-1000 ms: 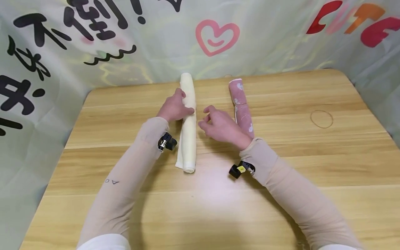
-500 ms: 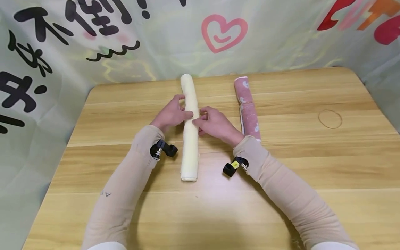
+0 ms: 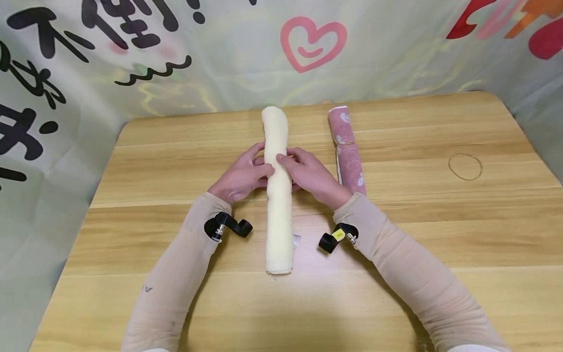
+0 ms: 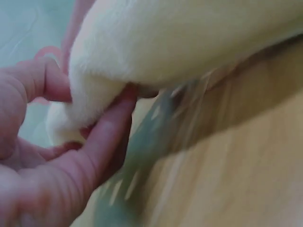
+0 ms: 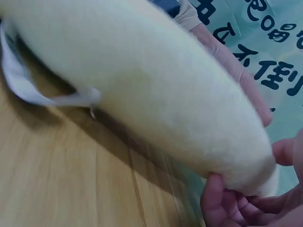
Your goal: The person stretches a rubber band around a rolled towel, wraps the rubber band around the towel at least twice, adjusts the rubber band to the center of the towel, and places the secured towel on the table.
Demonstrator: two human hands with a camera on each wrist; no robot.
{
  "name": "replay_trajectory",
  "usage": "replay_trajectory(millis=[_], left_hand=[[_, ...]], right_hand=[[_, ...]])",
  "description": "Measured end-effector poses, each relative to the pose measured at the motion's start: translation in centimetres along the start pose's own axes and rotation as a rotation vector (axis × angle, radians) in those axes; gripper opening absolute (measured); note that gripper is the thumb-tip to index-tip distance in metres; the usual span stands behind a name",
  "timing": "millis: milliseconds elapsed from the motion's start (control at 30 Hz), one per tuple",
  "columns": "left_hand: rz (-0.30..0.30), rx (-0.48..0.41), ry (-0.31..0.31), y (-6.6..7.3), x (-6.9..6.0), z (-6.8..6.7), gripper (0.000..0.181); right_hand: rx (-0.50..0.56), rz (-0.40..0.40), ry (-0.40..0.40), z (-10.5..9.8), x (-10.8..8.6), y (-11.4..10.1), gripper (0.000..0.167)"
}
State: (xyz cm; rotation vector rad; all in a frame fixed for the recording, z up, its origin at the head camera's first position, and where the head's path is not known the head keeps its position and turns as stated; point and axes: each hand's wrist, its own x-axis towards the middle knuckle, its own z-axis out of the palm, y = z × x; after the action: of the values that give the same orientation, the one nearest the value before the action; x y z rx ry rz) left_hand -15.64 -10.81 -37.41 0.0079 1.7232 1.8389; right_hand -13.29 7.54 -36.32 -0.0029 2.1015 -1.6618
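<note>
A cream towel (image 3: 277, 220), rolled into a long tube, lies lengthwise between my hands in the head view. My left hand (image 3: 243, 173) grips its left side, thumb on top and fingers partly hidden beneath. From the right, my right hand (image 3: 313, 177) holds the same roll a little above its middle, thumb across the top. In the left wrist view, fingertips (image 4: 113, 123) press into the soft cloth from below. The right wrist view shows a white label (image 5: 47, 97) hanging from the roll's side. A shadow gap beneath the roll appears in both wrist views.
A pink rolled towel (image 3: 350, 161) with white patterns lies to the right, partly behind my right wrist. Farther right, a thin elastic band (image 3: 465, 166) rests on the wooden table (image 3: 418, 220). A printed cloth backdrop (image 3: 237, 73) stands along the table's back edge.
My right hand has come left from beside the cream roll and now holds it. The roll has turned, its loose left flap gone from sight, and shifted right and nearer to me.
</note>
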Motion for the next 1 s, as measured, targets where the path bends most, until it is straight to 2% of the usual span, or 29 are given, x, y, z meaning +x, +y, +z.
replay_trajectory(millis=[167, 300, 400, 567, 700, 800, 900, 1000], left_hand=[[0.112, -0.09, -0.09, -0.3, -0.6, 1.0, 0.072], [0.167, -0.133, -0.132, -0.3, -1.2, 1.9, 0.073], [0.179, -0.129, -0.126, 0.0, -1.4, 2.6, 0.069], [0.202, -0.118, -0.077, 0.6, -1.2, 4.2, 0.044], [0.224, -0.12, -0.021, 1.0, -0.5, 5.3, 0.045], [0.233, -0.144, 0.009, 1.1, -0.1, 5.8, 0.046], [0.246, -0.179, -0.003, 1.1, 0.1, 6.2, 0.048], [0.262, -0.242, -0.067, 0.9, 0.2, 6.6, 0.054]], right_hand=[[-0.039, -0.05, 0.045, -0.8, -1.1, -0.4, 0.054], [-0.12, -0.098, 0.092, -1.6, -2.2, -1.0, 0.051], [-0.167, -0.13, 0.125, -2.2, -3.1, -1.3, 0.045], [-0.177, -0.17, 0.138, -2.9, -4.5, -1.6, 0.04], [-0.21, -0.202, 0.177, -3.6, -5.2, -1.5, 0.036], [-0.274, -0.211, 0.207, -4.2, -5.6, -1.4, 0.035], [-0.366, -0.214, 0.228, -4.8, -6.1, -1.2, 0.033], [-0.444, -0.243, 0.231, -5.3, -6.7, -1.1, 0.031]])
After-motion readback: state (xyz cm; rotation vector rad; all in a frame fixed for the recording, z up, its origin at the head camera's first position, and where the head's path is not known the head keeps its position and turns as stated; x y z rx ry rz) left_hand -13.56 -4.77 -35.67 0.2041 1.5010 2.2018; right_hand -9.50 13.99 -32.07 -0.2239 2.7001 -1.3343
